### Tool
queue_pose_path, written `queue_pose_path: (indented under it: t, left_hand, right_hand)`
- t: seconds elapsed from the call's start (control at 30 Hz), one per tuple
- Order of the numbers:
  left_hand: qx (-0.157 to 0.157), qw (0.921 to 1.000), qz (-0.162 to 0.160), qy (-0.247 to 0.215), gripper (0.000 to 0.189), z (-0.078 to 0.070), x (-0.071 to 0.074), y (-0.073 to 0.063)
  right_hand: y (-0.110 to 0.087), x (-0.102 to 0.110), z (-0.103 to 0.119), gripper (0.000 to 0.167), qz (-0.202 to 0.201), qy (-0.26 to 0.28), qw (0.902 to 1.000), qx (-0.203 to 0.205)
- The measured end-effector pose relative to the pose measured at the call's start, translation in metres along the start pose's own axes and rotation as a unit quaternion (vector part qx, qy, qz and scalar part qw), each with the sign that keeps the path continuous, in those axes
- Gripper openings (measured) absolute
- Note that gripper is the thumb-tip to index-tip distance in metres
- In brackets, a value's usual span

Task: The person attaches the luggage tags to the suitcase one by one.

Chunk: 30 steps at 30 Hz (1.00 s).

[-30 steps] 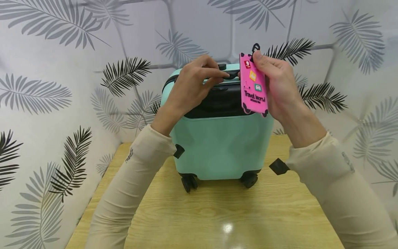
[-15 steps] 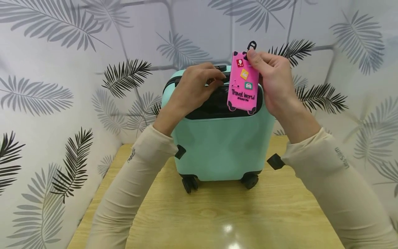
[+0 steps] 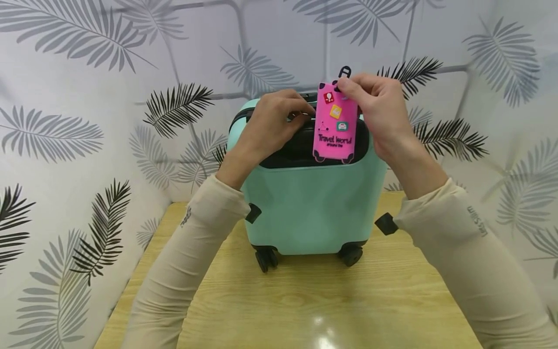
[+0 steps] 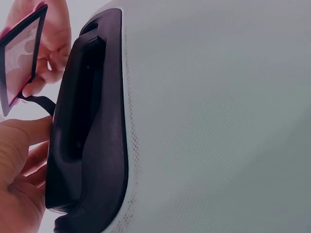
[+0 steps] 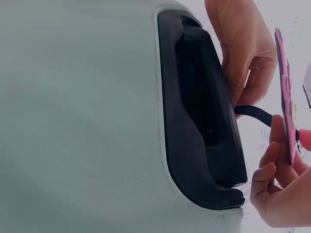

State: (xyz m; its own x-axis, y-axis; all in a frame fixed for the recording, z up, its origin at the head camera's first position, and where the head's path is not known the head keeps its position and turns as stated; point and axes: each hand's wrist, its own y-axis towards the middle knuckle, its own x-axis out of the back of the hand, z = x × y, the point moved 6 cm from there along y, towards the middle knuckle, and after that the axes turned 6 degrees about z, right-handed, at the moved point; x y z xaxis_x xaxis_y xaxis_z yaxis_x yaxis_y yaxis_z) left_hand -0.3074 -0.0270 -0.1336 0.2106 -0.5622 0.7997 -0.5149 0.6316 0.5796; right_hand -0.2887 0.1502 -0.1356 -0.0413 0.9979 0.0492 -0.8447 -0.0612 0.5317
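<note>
A mint-green suitcase (image 3: 314,213) with a black front panel stands upright. My right hand (image 3: 383,109) holds a pink luggage tag (image 3: 334,138) by its top corner, thumb in front, with a small black buckle (image 3: 345,71) sticking up above. Colourful patches and "Travel World" lettering face me. The left hand (image 3: 276,118) pinches at the suitcase's top handle, its fingertips partly hidden. From the tag, a black strap (image 5: 255,114) runs to the left fingers (image 5: 238,87) beside the black handle (image 5: 226,107) in the right wrist view. In the left wrist view, the tag's back shows a clear window (image 4: 22,58).
Under the suitcase wheels (image 3: 350,254) is a light wooden table (image 3: 279,300). A wall covering with leaf prints (image 3: 178,109) rises close behind and at both sides. Black wrist mounts (image 3: 386,224) stick out from the beige sleeves.
My right hand has brought the luggage tag leftward and slightly down, in front of the handle. The left hand has shifted slightly, staying at the handle. The suitcase stays put.
</note>
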Motion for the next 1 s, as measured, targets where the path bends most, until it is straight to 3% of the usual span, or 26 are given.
queue_pose_path:
  t: [0.1, 0.3, 0.7, 0.8, 1.0]
  left_hand:
    - [0.009, 1.0, 0.003, 0.0, 0.016, 0.001, -0.002, 0.001]
    - [-0.004, 1.0, 0.003, -0.001, 0.017, -0.003, -0.003, 0.003]
    - [0.007, 0.9989, 0.036, -0.029, 0.02, 0.0, -0.001, 0.004]
    - [0.001, 0.9991, 0.033, -0.027, 0.018, 0.002, 0.002, 0.003]
    - [0.029, 0.9994, 0.017, 0.003, 0.017, 0.008, 0.015, 0.005]
  right_hand:
    - [0.0, 0.001, -0.002, 0.022, 0.004, -0.024, 0.9997, -0.009]
    - [0.0, 0.002, -0.003, 0.027, 0.007, -0.067, 0.9976, -0.009]
    - [0.0, 0.002, -0.008, 0.033, 0.018, -0.077, 0.9966, -0.023]
    - [0.001, 0.001, -0.009, 0.034, 0.023, -0.078, 0.9964, -0.025]
    - [0.001, -0.001, -0.009, 0.035, 0.031, -0.08, 0.9959, -0.028]
